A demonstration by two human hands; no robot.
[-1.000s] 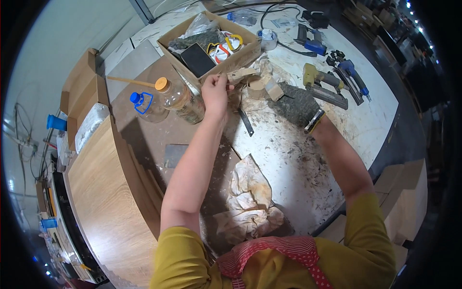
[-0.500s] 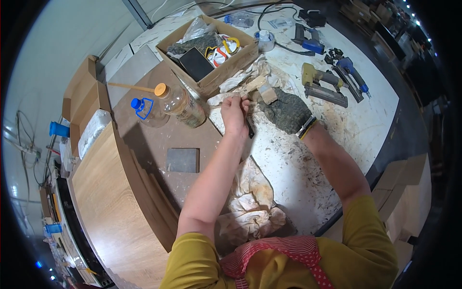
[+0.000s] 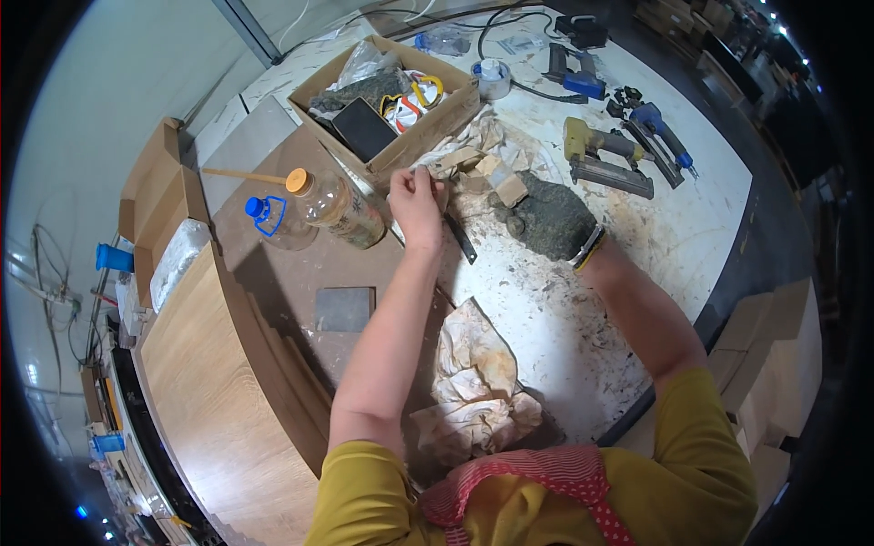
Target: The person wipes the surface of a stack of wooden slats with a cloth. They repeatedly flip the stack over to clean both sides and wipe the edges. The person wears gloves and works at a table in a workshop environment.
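Observation:
My bare left hand is raised over the table beside the cardboard box, its fingertips pinched together. What it pinches, if anything, is too small to make out. A thin dark strip lies on the white tabletop just below that hand. My right hand wears a dark grey knit glove and is closed around a small light wooden block, which sticks out at its far left side. Other wood pieces lie just beyond, on a stained crumpled cloth.
Two plastic bottles, one orange-capped and one blue-capped, stand at left near a grey block. A filled cardboard box sits behind. Nail guns lie at right. A crumpled rag is close to me.
My left hand has moved left, away from the right hand and the wood, uncovering more of the dark strip. The gloved right hand and block have shifted only slightly.

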